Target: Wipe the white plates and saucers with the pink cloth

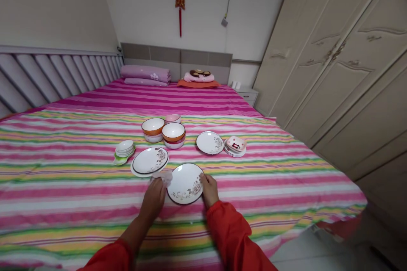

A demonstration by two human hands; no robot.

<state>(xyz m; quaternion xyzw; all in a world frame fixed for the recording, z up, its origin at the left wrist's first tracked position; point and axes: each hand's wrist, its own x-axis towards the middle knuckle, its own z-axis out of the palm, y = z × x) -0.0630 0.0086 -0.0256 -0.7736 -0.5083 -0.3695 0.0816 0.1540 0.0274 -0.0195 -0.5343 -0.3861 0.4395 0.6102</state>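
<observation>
A white plate [184, 180] with a dark rim and a brown flower print is in front of me, tilted slightly. My right hand [210, 189] is closed on its right edge, thumb on top. My left hand [155, 194] is closed on a pale crumpled tissue or cloth [164, 176] at the plate's left edge. Just beyond that hand, a similar flowered plate [149, 160] lies on another plate on the striped cloth. Whether the tissue touches the held plate's surface is hard to tell.
On the striped cloth [79, 190] stand stacked bowls [153, 126], another flowered plate [208, 142], and a pink-patterned dish [235, 143] on white plates. Small white dishes [124, 147] sit on a green leaf-shaped one at left. A railing [57, 72] and wardrobe [333, 63] flank the bed.
</observation>
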